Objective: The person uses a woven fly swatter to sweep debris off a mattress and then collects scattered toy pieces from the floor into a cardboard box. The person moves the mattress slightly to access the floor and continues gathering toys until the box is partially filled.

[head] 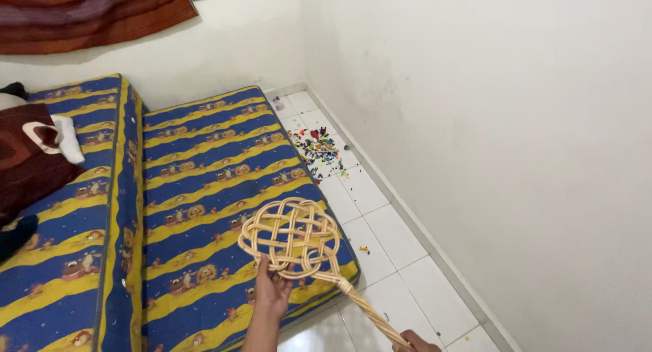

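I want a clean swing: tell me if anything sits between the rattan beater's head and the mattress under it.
Nothing visible does. The rattan beater hangs over bare mattress; only the left hand touches its head's lower edge.

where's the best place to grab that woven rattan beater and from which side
By the long twisted handle, near its lower end, probably coming from below, as the right hand does at the frame's bottom edge. The handle is a narrow straight shaft a palm can wrap. The rattan beater head is a broad open weave, so the left hand only steadies its lower rim.
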